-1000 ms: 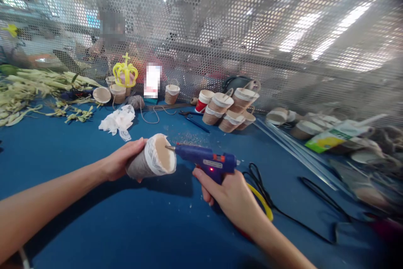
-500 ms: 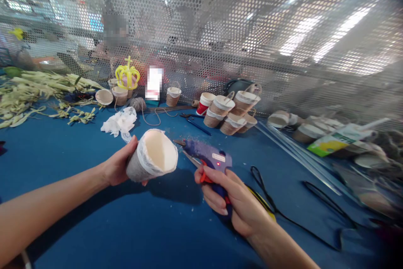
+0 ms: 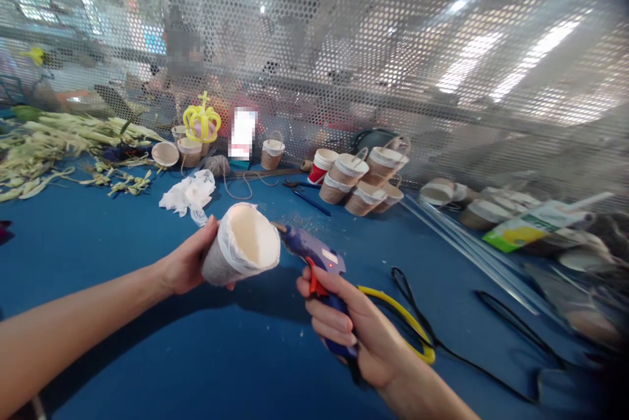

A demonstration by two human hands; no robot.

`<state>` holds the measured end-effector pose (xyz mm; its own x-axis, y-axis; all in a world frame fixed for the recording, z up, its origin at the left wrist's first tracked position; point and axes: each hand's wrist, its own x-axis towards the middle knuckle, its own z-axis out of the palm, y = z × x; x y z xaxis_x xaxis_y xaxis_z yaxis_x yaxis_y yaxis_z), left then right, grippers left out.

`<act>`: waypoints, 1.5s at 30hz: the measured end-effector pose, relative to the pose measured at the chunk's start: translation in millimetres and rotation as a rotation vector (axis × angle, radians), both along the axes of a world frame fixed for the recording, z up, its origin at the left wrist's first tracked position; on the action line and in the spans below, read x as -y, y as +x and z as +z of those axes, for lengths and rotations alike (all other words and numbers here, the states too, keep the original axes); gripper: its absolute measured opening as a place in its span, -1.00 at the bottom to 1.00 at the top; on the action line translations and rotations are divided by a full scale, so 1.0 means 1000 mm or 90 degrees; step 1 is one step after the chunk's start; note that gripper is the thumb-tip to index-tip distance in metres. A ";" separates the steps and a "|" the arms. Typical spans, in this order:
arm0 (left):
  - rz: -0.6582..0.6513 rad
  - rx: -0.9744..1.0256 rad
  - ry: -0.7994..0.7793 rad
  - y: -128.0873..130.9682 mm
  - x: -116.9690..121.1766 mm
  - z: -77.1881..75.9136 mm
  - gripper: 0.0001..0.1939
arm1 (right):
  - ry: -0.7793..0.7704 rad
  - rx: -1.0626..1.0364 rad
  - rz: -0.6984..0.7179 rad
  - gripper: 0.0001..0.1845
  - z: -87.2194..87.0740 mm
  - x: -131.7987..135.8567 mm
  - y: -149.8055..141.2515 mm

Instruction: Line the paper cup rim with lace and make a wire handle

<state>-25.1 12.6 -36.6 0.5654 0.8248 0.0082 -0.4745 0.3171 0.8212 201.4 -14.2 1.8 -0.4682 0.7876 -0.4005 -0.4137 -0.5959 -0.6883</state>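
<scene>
My left hand (image 3: 189, 259) is wrapped round a paper cup (image 3: 221, 263), twine-covered below and with white lace around its rim. The cup is tilted, its open mouth facing up and to the right. In my right hand (image 3: 344, 322) is a blue glue gun (image 3: 314, 246) with a red trigger and a small red light. Its nozzle (image 3: 279, 227) points left, close to the right side of the cup's rim; whether they touch I cannot tell. A crumpled piece of white lace (image 3: 189, 194) lies behind my left hand.
Several twine-wrapped cups (image 3: 348, 171) are stacked at the back. A yellow crown (image 3: 202, 122), grey yarn (image 3: 217, 165) and pliers (image 3: 309, 197) lie nearby. Clear glue sticks (image 3: 472, 249) and a black cable (image 3: 472, 361) are on the right. Dried stalks (image 3: 63, 138) cover the left.
The glue gun has tilted more steeply and shifted slightly left, its nozzle nearer the cup's rim. A yellow loop now shows more behind my right hand. The left hand keeps holding the cup.
</scene>
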 end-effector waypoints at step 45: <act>-0.040 -0.136 0.039 0.001 0.001 0.012 -0.45 | 0.413 0.743 0.042 -0.53 0.023 0.002 0.018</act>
